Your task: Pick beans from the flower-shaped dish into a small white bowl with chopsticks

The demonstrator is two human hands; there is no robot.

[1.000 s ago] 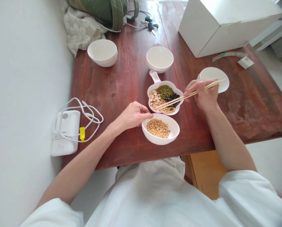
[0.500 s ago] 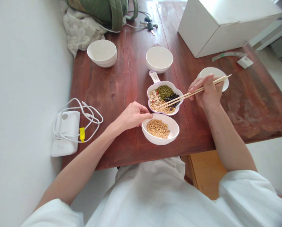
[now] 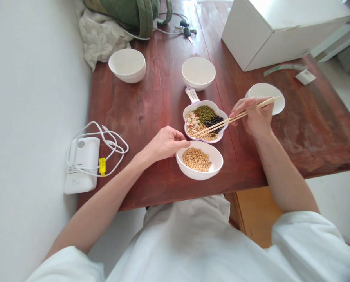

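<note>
My left hand grips the left rim of a white bowl near the table's front edge; the bowl is tilted toward me. Soybeans lie inside it. Just behind, touching or nearly so, sits a flower-shaped dish with a purple rim and a labelled handle. It holds green mung beans, black beans, pale split nuts and more soybeans, each in its own part. My right hand is closed around wooden chopsticks, whose tips reach into the dish's soybeans.
White bowls stand at the back left, behind the dish and beyond my right hand. A white power bank with a looped cable lies left. Farther back are a green bag, keys and a big white box.
My right hand has shifted slightly left, and the chopsticks' rear ends have come closer together and lower. My left hand stays on the bowl's rim.
</note>
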